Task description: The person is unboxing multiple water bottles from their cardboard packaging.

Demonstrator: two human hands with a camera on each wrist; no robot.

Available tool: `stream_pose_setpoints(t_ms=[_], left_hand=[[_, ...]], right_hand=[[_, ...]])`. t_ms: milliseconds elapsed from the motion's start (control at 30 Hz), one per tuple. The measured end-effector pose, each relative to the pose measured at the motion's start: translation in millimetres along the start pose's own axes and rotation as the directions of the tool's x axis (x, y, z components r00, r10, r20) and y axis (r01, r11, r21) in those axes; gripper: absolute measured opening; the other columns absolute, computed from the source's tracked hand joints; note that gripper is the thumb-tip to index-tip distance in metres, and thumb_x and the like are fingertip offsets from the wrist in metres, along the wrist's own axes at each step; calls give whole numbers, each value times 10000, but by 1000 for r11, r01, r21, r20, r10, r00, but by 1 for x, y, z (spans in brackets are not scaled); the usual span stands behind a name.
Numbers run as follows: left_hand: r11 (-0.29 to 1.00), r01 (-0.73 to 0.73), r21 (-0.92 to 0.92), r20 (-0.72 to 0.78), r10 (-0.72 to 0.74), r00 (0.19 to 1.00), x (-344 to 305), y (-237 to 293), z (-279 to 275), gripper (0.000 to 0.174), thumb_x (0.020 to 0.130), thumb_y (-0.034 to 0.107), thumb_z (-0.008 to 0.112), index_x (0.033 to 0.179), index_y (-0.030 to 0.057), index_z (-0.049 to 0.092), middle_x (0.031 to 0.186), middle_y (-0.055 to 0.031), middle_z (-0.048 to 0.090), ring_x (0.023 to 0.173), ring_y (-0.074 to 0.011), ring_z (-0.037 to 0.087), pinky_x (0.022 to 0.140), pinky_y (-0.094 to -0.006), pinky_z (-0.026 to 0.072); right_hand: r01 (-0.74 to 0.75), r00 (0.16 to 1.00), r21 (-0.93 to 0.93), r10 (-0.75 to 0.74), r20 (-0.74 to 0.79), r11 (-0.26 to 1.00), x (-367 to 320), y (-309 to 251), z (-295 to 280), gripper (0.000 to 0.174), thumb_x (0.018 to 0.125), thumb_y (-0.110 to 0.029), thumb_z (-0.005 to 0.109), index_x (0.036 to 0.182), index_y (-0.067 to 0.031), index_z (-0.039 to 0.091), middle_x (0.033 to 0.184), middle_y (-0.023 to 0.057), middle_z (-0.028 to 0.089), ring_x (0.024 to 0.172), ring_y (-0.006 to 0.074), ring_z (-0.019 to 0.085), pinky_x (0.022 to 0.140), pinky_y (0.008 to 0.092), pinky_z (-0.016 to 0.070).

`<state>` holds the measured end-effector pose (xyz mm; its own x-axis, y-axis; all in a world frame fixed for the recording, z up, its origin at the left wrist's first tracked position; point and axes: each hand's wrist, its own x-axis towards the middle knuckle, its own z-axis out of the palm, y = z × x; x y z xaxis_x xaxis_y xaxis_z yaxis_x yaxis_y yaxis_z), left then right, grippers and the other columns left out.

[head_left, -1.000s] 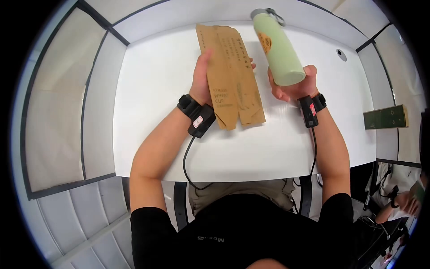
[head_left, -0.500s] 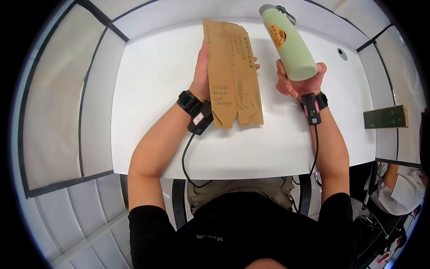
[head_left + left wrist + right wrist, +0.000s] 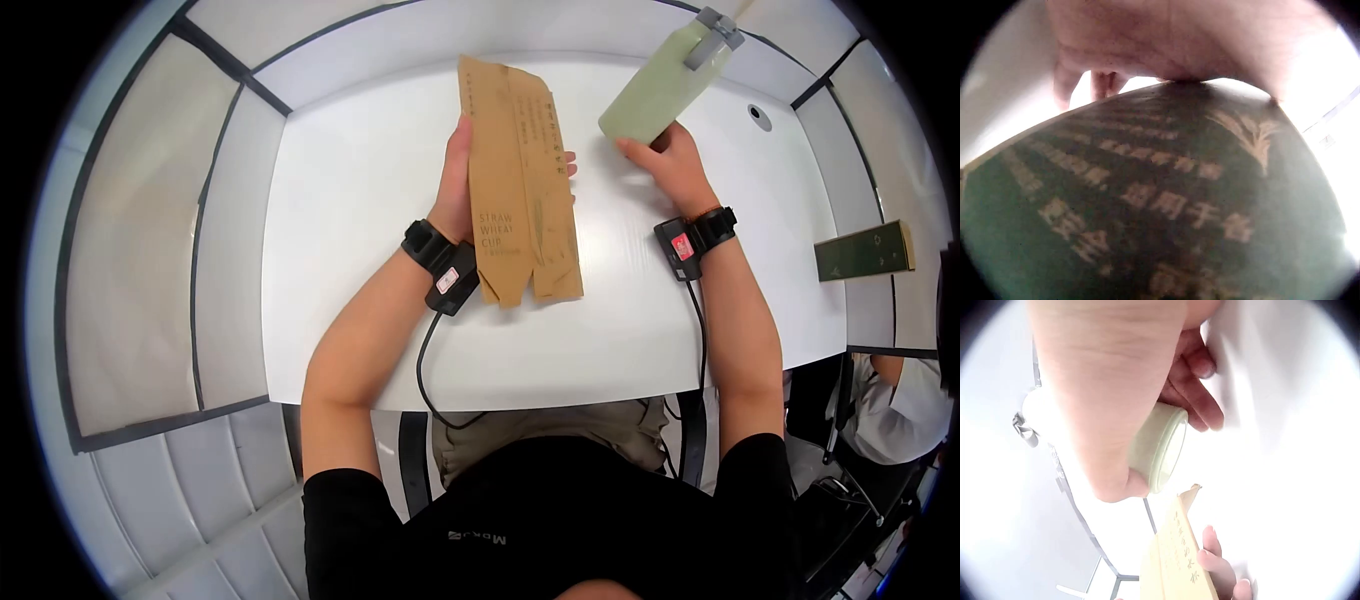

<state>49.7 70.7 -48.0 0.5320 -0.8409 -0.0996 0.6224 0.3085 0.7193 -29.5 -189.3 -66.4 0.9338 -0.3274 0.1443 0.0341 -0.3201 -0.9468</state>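
Note:
My left hand grips a flattened brown cardboard box from behind, thumb along its left edge and fingertips showing at its right edge. In the left wrist view the box's dark green printed face fills the lower part, under the palm. A pale green bottle with a grey cap leans to the upper right, its base end held in my right hand. The right wrist view shows the bottle's base between the thumb and fingers of that hand.
White partition walls surround the white table. A green box lies at the right side. Near the back right corner is a round hole in the tabletop. Another person's sleeve shows at the lower right.
The bottle has swung from leaning left to leaning right, its orange label now out of sight. My right hand has turned over with it. The left hand keeps the cardboard almost in place.

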Motion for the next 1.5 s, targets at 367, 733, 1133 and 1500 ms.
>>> stream_pose_setpoints(t_ms=[367,733,1133,1500], left_hand=[[974,-63,216,-97,86,992,-3,-2,2,585,985,407,587,1382,0,449,1267,-136,613,1125,-208,631,966,-385,538],[954,-152,257,-251,218,943,3,-4,-8,378,966,98,660,1294,12,494,1227,-104,630,1078,-205,659,899,-360,577],[939,-290,185,-320,337,885,11,-5,-18,347,1015,142,568,1322,10,474,1261,-108,603,1114,-225,621,923,-382,544],[882,-209,422,-325,362,874,11,-11,-6,524,1022,228,565,1440,40,312,1350,-126,522,1228,-221,542,1026,-364,473]], right_hand=[[-63,973,-410,-36,-230,910,15,22,-12,695,719,-408,857,1169,74,637,1081,175,673,937,254,652,847,361,527],[-131,965,-571,-27,-260,811,23,38,-16,745,711,-469,849,1235,14,630,1172,170,629,1050,288,625,908,394,516],[87,930,-38,-95,-356,995,-15,17,8,94,861,-91,630,932,-30,620,795,19,626,639,122,567,600,292,482],[-83,937,158,23,349,984,-30,-21,40,407,1033,-354,555,1195,8,648,965,39,684,885,96,601,801,267,487]])
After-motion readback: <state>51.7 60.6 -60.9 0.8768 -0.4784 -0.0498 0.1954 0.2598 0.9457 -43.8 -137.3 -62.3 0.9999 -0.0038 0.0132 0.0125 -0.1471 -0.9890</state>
